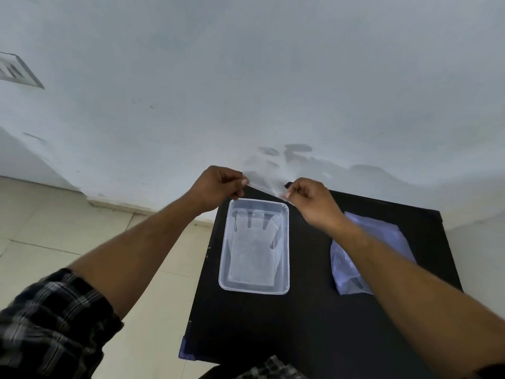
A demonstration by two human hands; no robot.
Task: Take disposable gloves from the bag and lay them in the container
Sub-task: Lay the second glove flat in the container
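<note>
A clear rectangular container (285, 242) stands on the black table (273, 337), with at least one clear disposable glove (252, 250) lying flat inside, fingers pointing away from me. Above its far edge I hold another thin clear glove (266, 179) stretched between both hands. My left hand (218, 187) pinches its left edge and my right hand (311, 199) pinches its right edge. The held glove is nearly see-through against the wall. The bluish plastic bag (382, 242) lies on the table to the right, partly under my right forearm.
The black table stands against a pale wall (246, 77). Beige floor tiles (54, 228) show to the left of the table. A vent or socket plate (16, 69) sits on the wall at far left.
</note>
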